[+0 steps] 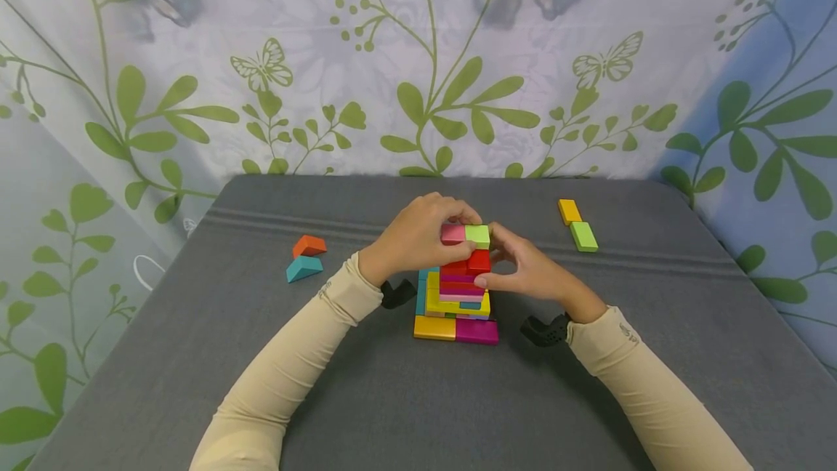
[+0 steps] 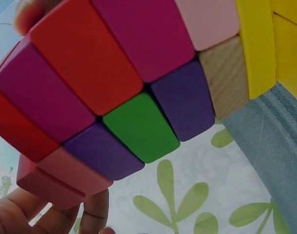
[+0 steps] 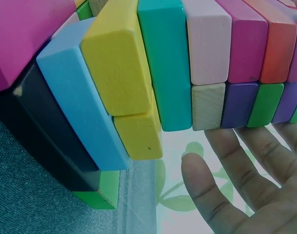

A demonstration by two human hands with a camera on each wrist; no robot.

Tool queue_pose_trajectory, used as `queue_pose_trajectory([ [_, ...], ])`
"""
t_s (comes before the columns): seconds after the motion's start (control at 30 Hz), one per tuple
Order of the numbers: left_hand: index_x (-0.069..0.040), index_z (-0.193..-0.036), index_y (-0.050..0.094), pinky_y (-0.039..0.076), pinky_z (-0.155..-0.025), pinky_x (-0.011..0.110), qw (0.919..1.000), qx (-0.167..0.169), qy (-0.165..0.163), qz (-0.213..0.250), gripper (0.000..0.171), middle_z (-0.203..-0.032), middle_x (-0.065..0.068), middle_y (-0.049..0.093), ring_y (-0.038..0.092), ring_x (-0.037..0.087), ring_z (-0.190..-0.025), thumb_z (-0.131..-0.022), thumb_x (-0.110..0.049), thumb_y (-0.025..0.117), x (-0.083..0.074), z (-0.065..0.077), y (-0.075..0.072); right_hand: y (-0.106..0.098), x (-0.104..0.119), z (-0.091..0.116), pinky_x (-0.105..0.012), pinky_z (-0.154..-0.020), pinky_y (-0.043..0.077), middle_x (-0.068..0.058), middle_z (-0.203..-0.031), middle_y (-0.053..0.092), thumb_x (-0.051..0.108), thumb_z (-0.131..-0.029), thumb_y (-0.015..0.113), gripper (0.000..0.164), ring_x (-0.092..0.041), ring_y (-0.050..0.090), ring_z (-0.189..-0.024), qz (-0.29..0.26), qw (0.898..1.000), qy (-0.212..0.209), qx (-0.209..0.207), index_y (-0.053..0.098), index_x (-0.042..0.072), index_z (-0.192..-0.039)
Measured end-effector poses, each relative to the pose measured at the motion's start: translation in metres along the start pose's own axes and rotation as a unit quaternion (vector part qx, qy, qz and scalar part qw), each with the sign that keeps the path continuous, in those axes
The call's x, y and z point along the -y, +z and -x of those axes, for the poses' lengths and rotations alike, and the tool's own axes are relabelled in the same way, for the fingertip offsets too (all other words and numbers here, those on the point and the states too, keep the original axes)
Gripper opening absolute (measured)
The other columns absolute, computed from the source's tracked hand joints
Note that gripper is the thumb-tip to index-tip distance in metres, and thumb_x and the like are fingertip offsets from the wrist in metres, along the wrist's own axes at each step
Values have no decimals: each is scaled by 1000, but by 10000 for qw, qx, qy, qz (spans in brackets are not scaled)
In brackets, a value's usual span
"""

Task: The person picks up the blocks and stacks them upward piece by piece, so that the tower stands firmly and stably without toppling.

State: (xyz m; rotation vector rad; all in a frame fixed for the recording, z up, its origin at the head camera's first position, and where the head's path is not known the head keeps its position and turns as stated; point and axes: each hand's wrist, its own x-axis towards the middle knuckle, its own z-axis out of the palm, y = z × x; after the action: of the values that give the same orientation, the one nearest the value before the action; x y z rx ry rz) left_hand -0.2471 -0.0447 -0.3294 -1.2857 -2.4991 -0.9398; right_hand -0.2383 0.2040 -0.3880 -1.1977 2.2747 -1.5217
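A tower of coloured wooden blocks (image 1: 463, 286) stands on a wider base with yellow and purple blocks at its front. My left hand (image 1: 415, 232) pinches a pink block (image 1: 452, 234) on top, thumb in front and fingers behind. Beside it lies a light green block (image 1: 478, 236). In the left wrist view, fingertips meet the far ends of the pink blocks (image 2: 58, 185). My right hand (image 1: 535, 271) cups the tower's right side, its thumb at the red and magenta layers. The right wrist view shows its loosely extended fingers (image 3: 226, 165) along the far side.
To the left lie an orange block (image 1: 309, 246) and a teal block (image 1: 304, 268), both wedge-like. At the back right are a yellow block (image 1: 569, 211) and a green block (image 1: 583, 236). A patterned curtain (image 1: 366, 57) hangs behind the grey table (image 1: 366, 413).
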Motion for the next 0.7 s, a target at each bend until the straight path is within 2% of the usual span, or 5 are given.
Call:
queue_pose_trajectory([
  [0.07,-3,-120,77,52,-77,30,10000,-13,-6,21,33,-109,6,77,61,21,-91,-91,-18,76,0,1,0,0,0,0,-33,-97,58,-10,-124,60,24,-100,79,51,-17,66,-110,-10,10000,-20,9,51,-3,-133],
  [0.23,-3,-132,71,55,-95,36,9996,-46,-145,228,42,-126,8,75,65,23,-107,-96,-24,77,2,7,-4,0,-1,-1,-34,-97,58,-9,-116,61,26,-101,78,46,-18,67,-107,7,10000,-40,41,51,-2,-125],
  [0.33,-3,-136,69,53,-101,40,9987,-91,-241,440,41,-130,9,73,65,25,-112,-101,-23,74,5,15,-11,0,-1,0,-35,-97,58,-9,-117,61,27,-101,78,48,-18,67,-108,18,10000,14,41,51,-2,-126],
  [0.5,-2,-136,68,53,-101,44,9963,-31,-365,777,33,-131,9,73,65,25,-112,-107,-18,67,20,35,-22,0,0,0,-36,-99,57,-9,-123,62,26,-99,79,53,-18,66,-112,64,9999,143,2,51,-3,-133],
  [0.7,-4,-132,70,54,-100,52,9918,187,-806,975,28,-126,7,74,66,23,-109,-106,-12,70,41,68,-34,-1,1,0,-36,-100,57,-8,-122,62,25,-98,80,53,-19,65,-113,98,9998,201,-4,51,-2,-133],
])
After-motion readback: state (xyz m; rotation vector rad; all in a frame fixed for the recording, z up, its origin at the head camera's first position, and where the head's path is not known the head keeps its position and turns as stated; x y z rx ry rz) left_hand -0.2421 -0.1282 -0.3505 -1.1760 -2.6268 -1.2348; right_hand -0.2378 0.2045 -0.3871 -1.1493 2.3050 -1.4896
